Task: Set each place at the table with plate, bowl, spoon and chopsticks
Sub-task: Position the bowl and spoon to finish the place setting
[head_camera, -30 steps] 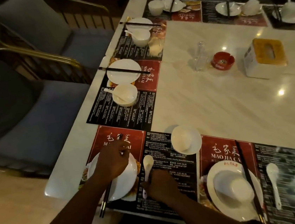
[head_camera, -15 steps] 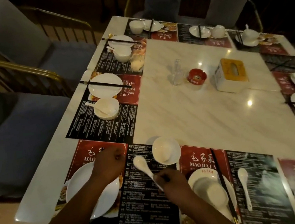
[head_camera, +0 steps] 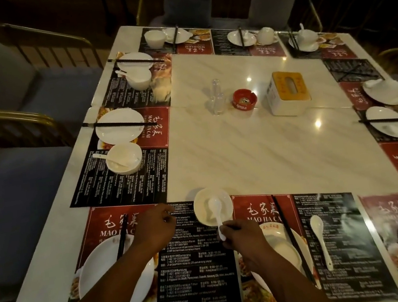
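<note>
My right hand [head_camera: 242,237] grips the handle of a white spoon [head_camera: 216,211], whose scoop rests inside a white bowl [head_camera: 202,207] at the near edge of the table. My left hand [head_camera: 156,227] hovers with curled fingers over the right rim of a white plate [head_camera: 95,274]. Black chopsticks [head_camera: 122,234] lie across that plate's top. To the right, a second plate [head_camera: 300,241] carries an upturned bowl [head_camera: 285,250] and chopsticks [head_camera: 290,234], and a loose spoon [head_camera: 320,238] lies beside it.
A glass bottle [head_camera: 217,96], red ashtray [head_camera: 244,99] and tissue box [head_camera: 288,92] stand mid-table on the marble table [head_camera: 267,148]. Set places with plates, bowls and chopsticks line the left, far and right edges. Cushioned chairs [head_camera: 18,186] stand at left and far side.
My right hand lifted the spoon off the placemat and carried it up into the bowl. My left hand slid right, off the chopsticks on the plate. The camera tilted up.
</note>
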